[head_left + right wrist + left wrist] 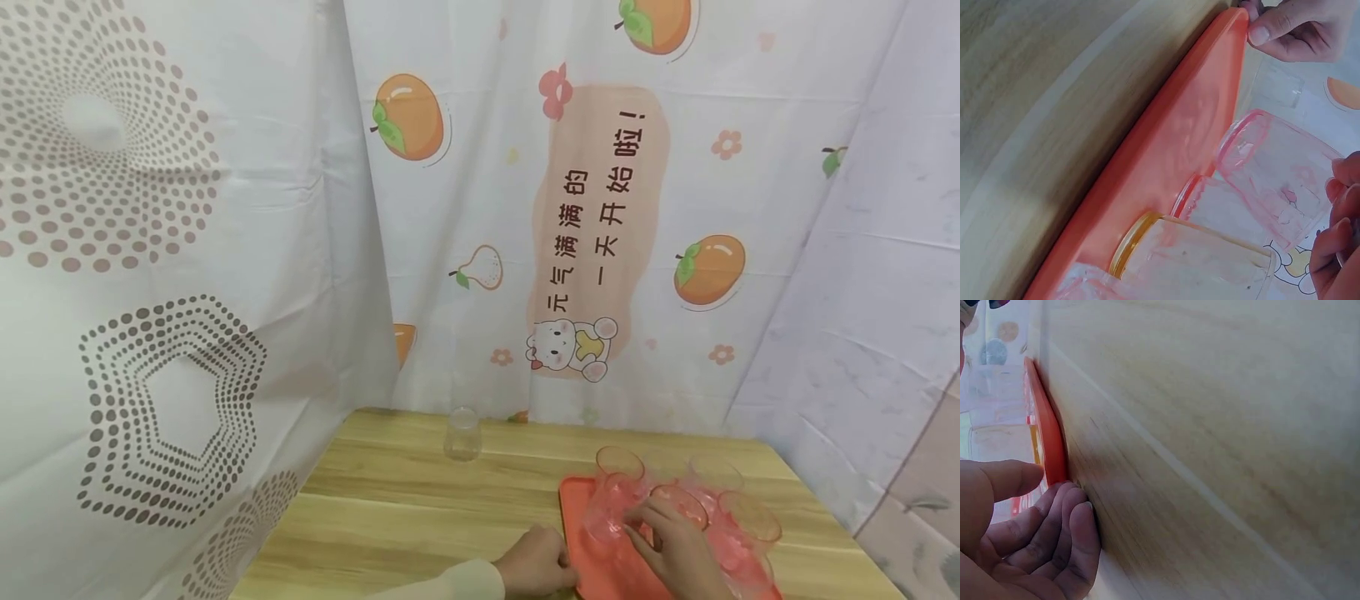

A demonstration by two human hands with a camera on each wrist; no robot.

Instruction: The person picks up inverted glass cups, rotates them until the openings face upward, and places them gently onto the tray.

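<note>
My left hand [536, 562] pinches the edge of a red tray [572, 521], its thumb on the inner side and its curled fingers against the outside, as the left wrist view shows. My right hand [675, 546] is over the tray, its fingers curled at the mouth of a clear pink cup [1285, 178]. That cup leans and its base looks raised off the tray in the right wrist view. Beside it on the tray stand a cup with a yellow base [1194, 253] and one with a red base [1225, 209]. The right fingertips are partly cut off there.
More clear cups, one with an orange rim [750, 517], crowd the tray's right and far sides. Toward the back of the wooden table [405, 508] stands a lone clear cup [462, 437]. Printed curtains [480, 208] enclose the table at the left, back and right.
</note>
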